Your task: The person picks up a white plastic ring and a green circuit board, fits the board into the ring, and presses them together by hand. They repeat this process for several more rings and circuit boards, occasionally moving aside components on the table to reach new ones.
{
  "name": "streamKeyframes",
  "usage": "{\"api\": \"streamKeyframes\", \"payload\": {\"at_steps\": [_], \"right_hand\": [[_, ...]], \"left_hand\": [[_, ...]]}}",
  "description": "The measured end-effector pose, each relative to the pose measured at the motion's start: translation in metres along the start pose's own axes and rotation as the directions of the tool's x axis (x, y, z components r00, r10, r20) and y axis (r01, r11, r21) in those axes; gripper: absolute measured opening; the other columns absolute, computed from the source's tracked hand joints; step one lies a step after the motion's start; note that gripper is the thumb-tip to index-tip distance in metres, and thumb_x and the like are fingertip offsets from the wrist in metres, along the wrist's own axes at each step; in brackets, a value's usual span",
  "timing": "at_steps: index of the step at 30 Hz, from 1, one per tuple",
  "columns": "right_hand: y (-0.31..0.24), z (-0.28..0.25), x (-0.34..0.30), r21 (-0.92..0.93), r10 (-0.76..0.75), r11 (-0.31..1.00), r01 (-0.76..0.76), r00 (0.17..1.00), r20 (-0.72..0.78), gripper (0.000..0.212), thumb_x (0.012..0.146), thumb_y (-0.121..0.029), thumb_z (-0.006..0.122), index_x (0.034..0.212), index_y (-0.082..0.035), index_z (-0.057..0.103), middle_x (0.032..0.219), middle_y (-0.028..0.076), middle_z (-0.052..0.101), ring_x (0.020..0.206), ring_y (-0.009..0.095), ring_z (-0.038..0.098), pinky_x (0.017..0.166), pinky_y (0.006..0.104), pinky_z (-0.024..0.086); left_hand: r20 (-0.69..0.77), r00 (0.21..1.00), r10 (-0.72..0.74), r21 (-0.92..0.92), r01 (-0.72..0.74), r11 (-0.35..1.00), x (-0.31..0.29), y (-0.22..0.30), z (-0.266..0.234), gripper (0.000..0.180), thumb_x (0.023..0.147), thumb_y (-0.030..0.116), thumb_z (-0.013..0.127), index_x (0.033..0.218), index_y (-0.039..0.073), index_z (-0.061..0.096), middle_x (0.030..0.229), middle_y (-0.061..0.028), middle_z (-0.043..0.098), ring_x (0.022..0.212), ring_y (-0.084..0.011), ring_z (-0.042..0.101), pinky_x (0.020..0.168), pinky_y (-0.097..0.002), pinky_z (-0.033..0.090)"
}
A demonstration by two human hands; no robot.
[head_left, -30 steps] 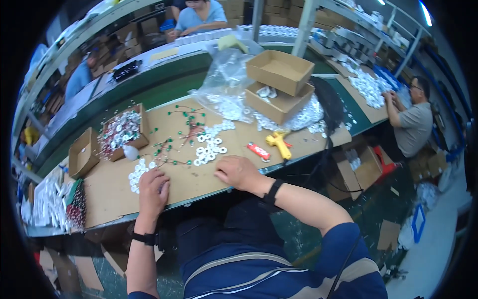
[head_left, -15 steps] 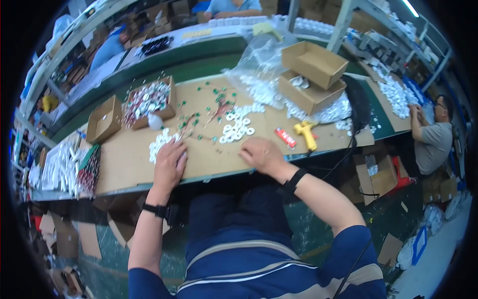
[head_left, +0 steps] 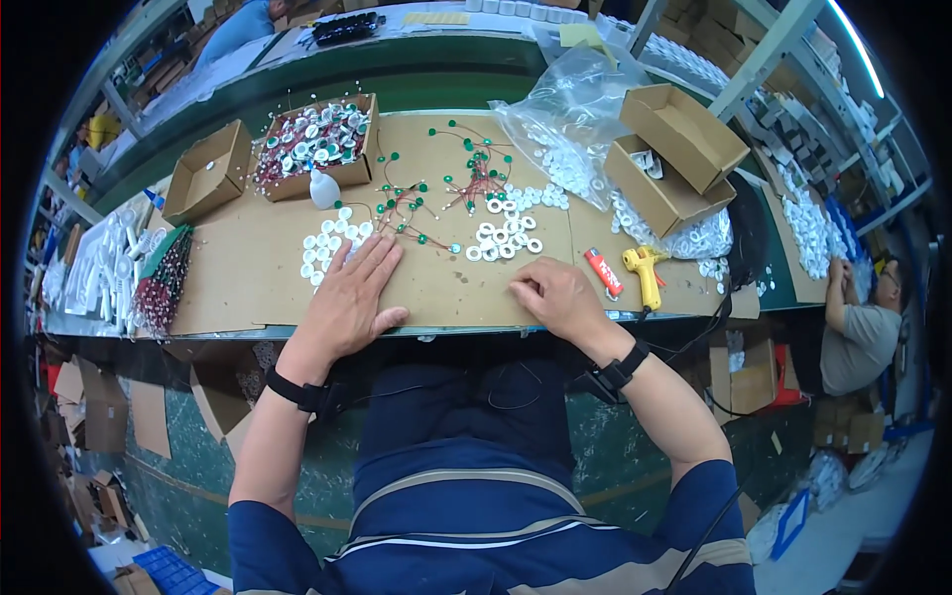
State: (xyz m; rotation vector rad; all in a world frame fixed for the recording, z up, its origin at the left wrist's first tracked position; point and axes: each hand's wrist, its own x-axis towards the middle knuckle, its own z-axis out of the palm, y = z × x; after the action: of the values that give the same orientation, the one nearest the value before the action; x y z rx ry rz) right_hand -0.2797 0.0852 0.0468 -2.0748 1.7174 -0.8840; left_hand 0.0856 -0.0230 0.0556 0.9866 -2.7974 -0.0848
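Note:
My left hand (head_left: 349,299) lies palm down with fingers stretched out on the cardboard-covered bench (head_left: 456,296). Its fingertips are beside a group of small white round caps (head_left: 323,244), partly covering that group's edge. To the right, my right hand (head_left: 561,297) rests near the bench's front edge with its fingers curled in; whether anything is inside them is hidden. Beyond it is a cluster of white rings (head_left: 501,238). Small green discs on thin red wires (head_left: 402,204) lie behind the caps and rings. A yellow glue gun (head_left: 646,274) and a red oblong item (head_left: 603,273) lie right of my right hand.
A cardboard box (head_left: 369,149) heaped with wired discs stands at the back left, beside a shallower box (head_left: 208,171) and a white squeeze bottle (head_left: 323,187). Wire bundles (head_left: 164,283) lie far left. Stacked boxes (head_left: 684,139) and clear plastic bags (head_left: 570,119) occupy the back right.
The view has shifted, so the bench looks closer. My left hand has flattened and spread its fingers beside the caps. My right hand stays curled near the front edge.

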Motion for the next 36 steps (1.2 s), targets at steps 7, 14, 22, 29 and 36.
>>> {"api": "streamKeyframes", "payload": {"at_steps": [7, 14, 22, 29, 36], "right_hand": [[0.027, -0.034, 0.041, -0.186, 0.137, 0.968, -0.17, 0.974, -0.181, 0.035, 0.105, -0.015, 0.077, 0.137, -0.002, 0.08, 0.14, 0.023, 0.077, 0.131, 0.042, 0.075, 0.113, 0.0506, 0.059], [0.076, -0.029, 0.049, -0.409, 0.069, 0.903, -0.133, 0.983, -0.168, 0.047, 0.105, -0.016, 0.076, 0.146, 0.008, 0.073, 0.155, 0.026, 0.071, 0.147, 0.046, 0.066, 0.127, 0.0493, 0.052], [0.037, -0.039, 0.03, -0.437, 0.114, 0.89, -0.132, 0.991, -0.067, 0.03, 0.104, -0.014, 0.079, 0.13, 0.002, 0.083, 0.14, 0.02, 0.081, 0.135, 0.042, 0.072, 0.116, 0.0498, 0.058], [0.011, -0.029, 0.003, -0.371, -0.06, 0.927, 0.05, 0.998, -0.015, 0.015, 0.099, -0.007, 0.084, 0.113, -0.003, 0.087, 0.123, 0.012, 0.085, 0.113, 0.036, 0.078, 0.102, 0.0447, 0.063], [-0.006, -0.011, -0.017, -0.145, -0.077, 0.987, 0.072, 0.997, -0.03, 0.023, 0.097, -0.002, 0.087, 0.12, -0.002, 0.086, 0.117, 0.012, 0.084, 0.107, 0.029, 0.081, 0.095, 0.0388, 0.066]], "left_hand": [[-0.04, 0.998, 0.051, -0.022, -0.052, 0.998, 0.02, 0.041, -0.012, 0.099, 0.104, 0.059, 0.078, 0.178, 0.003, 0.046, 0.187, -0.0173, 0.044, 0.177, -0.0351, 0.034, 0.146, -0.0578, 0.021], [-0.125, 0.979, 0.159, -0.158, -0.178, 0.971, 0.057, 0.08, 0.022, 0.094, 0.104, 0.057, 0.079, 0.175, 0.003, 0.049, 0.183, -0.0168, 0.049, 0.176, -0.0364, 0.037, 0.146, -0.0582, 0.023], [-0.187, 0.967, 0.175, -0.208, -0.213, 0.955, 0.044, 0.082, 0.038, 0.072, 0.107, 0.046, 0.079, 0.164, 0.004, 0.064, 0.172, -0.0156, 0.062, 0.169, -0.0333, 0.048, 0.144, -0.0567, 0.029], [-0.362, 0.913, 0.188, -0.407, -0.337, 0.849, 0.045, 0.069, 0.048, 0.032, 0.102, 0.012, 0.082, 0.134, 0.009, 0.081, 0.134, -0.0118, 0.083, 0.127, -0.0367, 0.078, 0.112, -0.0518, 0.061], [-0.338, 0.937, 0.093, -0.592, -0.288, 0.753, 0.052, 0.071, 0.045, 0.024, 0.1, 0.006, 0.077, 0.123, 0.007, 0.083, 0.122, -0.0125, 0.081, 0.118, -0.0393, 0.076, 0.102, -0.0515, 0.061]]}}
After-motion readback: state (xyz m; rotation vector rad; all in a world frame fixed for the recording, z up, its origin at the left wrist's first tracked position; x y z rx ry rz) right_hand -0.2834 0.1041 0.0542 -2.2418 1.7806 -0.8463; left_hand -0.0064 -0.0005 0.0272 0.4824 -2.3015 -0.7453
